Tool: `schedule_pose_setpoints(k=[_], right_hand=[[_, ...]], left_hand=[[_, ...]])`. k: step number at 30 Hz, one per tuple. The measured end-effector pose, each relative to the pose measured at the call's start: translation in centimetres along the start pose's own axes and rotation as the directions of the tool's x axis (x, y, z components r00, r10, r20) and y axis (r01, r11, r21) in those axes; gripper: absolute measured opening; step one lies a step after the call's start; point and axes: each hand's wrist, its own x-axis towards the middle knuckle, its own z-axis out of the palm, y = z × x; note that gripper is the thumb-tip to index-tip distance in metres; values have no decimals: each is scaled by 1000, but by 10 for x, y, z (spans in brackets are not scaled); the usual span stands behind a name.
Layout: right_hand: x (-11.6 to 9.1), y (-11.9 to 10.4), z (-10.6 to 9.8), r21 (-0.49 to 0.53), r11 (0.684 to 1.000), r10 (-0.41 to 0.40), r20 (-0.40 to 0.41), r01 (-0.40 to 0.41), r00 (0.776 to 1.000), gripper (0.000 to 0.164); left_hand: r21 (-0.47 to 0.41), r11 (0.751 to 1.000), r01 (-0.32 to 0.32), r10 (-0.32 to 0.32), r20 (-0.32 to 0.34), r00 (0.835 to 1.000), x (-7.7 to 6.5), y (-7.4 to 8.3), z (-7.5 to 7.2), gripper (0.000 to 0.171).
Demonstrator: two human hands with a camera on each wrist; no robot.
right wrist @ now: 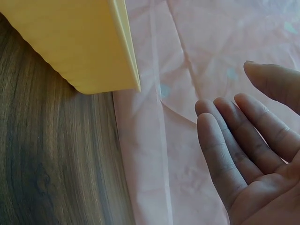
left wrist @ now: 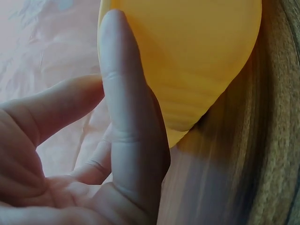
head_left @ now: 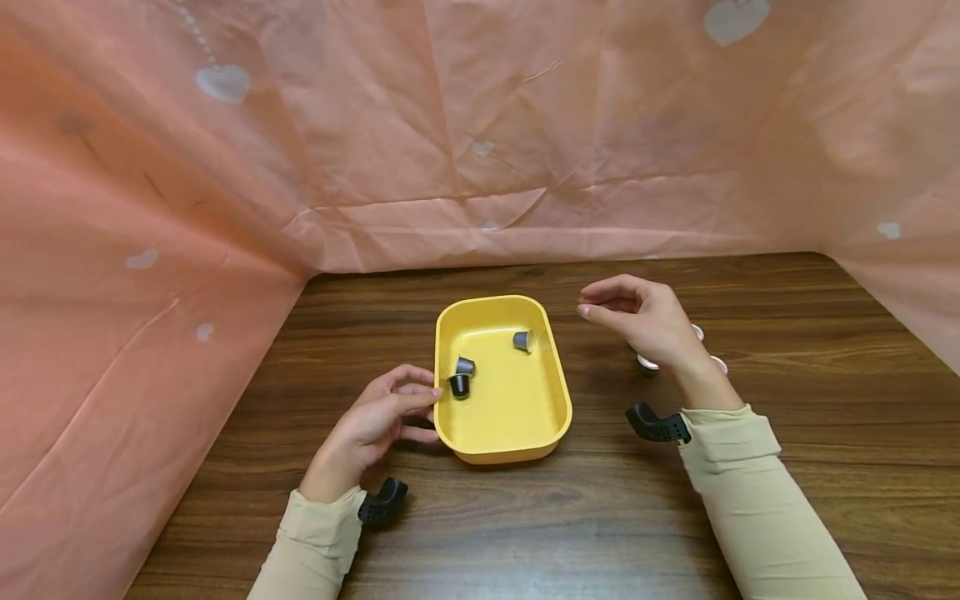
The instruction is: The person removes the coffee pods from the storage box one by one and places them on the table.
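Black pod (head_left: pixel 460 387) in tray (head_left: pixel 517 408): head-cam only

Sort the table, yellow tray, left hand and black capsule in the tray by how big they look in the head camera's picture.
Largest to smallest:
1. Table
2. Yellow tray
3. Left hand
4. Black capsule, by far the smallest

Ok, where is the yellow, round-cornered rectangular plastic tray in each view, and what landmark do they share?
Head: the tray sits just below centre, seen from above, the left hand at its left rim.
Left wrist: the tray fills the upper middle, partly behind that hand.
Right wrist: the tray is at upper left, outer side showing, apart from the right hand.
Shared landmark: the brown wood-grain tabletop, visible in all three.
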Motion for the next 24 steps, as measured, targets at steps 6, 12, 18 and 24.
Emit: schedule_pose_setpoints(k=[6, 12, 18, 24], right_hand=[[-1, 1, -1, 2, 1000, 1, -1, -1, 1000, 39], [1, 0, 6, 30, 1000, 5, 28, -6, 1000, 40], [1, -8, 15, 82, 997, -14, 50, 9, 999, 39], [6, -19, 30, 130, 991, -23, 66, 14, 998, 38]], left_hand=[[8, 1000, 10, -10, -2, 1000, 7, 2, 3, 32], [2, 1000, 16, -16, -8, 1000, 7, 4, 3, 31], [3, 1000, 21, -21, -14, 1000, 6, 2, 1, 29], [-2, 1000, 26, -26, -16, 1000, 3, 1, 0, 28]])
